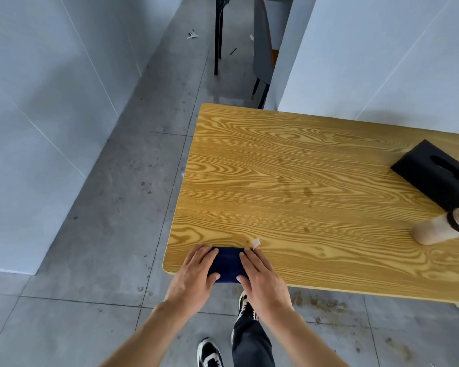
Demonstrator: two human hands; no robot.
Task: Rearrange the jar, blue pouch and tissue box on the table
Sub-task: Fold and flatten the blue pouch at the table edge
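A dark blue pouch (227, 264) lies at the near left corner of the wooden table (289, 181), a small white tag sticking out at its far right end. My left hand (195, 271) grips its left end, thumb under the near edge. My right hand (260, 274) grips its right end the same way. A black tissue box (435, 173) sits at the right side of the table. Just in front of it a jar (440, 229) with a tan body and dark-rimmed lid lies on its side, cut off by the frame edge.
The table's left edge borders a grey tiled floor (104, 234). White panels (37, 102) stand at the left and behind the table. A chair (263, 56) stands in the gap at the back. My shoes and trouser leg show below the near edge.
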